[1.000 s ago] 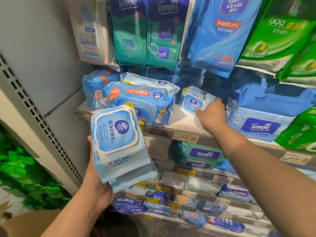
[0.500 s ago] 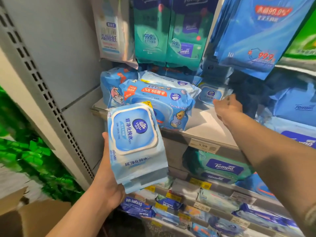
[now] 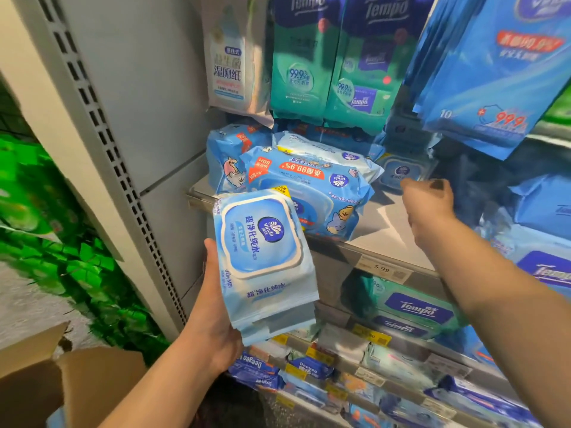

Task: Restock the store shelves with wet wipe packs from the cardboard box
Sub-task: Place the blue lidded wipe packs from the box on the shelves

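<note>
My left hand (image 3: 213, 319) grips a stack of light-blue Vinda wet wipe packs (image 3: 262, 257) from below, held upright in front of the shelf edge. My right hand (image 3: 429, 205) hovers over the grey shelf (image 3: 386, 236) with loosely curled fingers and holds nothing. Just behind its fingertips, a matching light-blue pack (image 3: 400, 173) stands at the back of the shelf. The open cardboard box (image 3: 77, 381) shows at the bottom left, below my left forearm.
Larger blue Vinda packs (image 3: 309, 193) lie piled on the shelf's left part. Tempo and Vinda packs (image 3: 333, 57) hang above. Tempo packs (image 3: 414, 310) fill the shelf below, under a 5.99 price tag (image 3: 383, 268). A perforated grey upright (image 3: 123, 168) bounds the left side.
My right hand has let go of the small pack at the back of the shelf and drawn back a little. My left hand keeps its stack, and the view has shifted left.
</note>
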{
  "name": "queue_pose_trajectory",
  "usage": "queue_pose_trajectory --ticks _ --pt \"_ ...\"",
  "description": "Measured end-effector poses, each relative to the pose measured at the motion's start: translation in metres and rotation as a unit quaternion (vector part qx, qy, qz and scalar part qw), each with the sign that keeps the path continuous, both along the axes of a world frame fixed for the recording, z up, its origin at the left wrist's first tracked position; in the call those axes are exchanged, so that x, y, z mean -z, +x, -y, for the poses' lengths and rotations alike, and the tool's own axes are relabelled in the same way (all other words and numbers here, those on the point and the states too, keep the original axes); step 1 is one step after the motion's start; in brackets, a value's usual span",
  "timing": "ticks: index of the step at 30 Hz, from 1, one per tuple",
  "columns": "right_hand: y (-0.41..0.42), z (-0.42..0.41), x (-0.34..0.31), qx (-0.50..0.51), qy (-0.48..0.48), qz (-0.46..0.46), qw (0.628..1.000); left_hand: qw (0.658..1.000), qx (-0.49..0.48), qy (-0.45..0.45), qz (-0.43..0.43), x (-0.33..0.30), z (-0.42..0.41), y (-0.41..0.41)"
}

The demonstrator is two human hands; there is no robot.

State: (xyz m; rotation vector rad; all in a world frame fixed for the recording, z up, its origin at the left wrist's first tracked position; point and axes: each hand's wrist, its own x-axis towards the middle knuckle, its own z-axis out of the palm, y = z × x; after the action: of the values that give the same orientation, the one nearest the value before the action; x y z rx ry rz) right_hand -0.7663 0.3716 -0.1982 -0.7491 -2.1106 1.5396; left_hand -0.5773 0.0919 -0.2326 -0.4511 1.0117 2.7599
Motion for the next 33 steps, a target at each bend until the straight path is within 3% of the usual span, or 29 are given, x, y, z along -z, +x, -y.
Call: queue_pose_trajectory --ticks 5,8,11,13,16,25,31,33 --pt "0.099 0.060 -0.044 -0.062 0.163 -0.138 0.975 1.000 0.022 -0.006 -0.020 0.003 0.001 0.000" --pt "0.144 0.099 -0.071 -0.216 0.200 -0.046 0.955 0.999 0.032 -0.008 -0.037 0.001 0.001 -0.002" --pt "0.173 0.131 -0.090 -0.372 0.137 0.094 0.913 0.998 0.044 -0.026 -0.045 -0.001 -0.001 -0.003" --pt "0.183 0.145 -0.092 -0.419 0.116 0.125 0.892 0.997 0.055 -0.030 -0.052 -0.004 -0.001 -0.003" --pt "0.184 0.153 -0.084 -0.442 0.122 0.090 0.884 0.996 0.062 -0.038 -0.056 -0.006 0.001 -0.001" --pt "0.172 0.138 -0.056 -0.455 -0.178 0.143 0.861 0.995 0.048 -0.069 -0.050 -0.004 0.011 0.001" --pt "0.169 0.111 -0.055 -0.408 -0.217 0.055 0.885 0.996 0.022 -0.084 -0.037 -0.006 0.014 -0.001" --pt "0.168 0.097 -0.053 -0.382 -0.179 0.021 0.906 0.996 0.011 -0.081 -0.039 -0.007 0.014 -0.002"
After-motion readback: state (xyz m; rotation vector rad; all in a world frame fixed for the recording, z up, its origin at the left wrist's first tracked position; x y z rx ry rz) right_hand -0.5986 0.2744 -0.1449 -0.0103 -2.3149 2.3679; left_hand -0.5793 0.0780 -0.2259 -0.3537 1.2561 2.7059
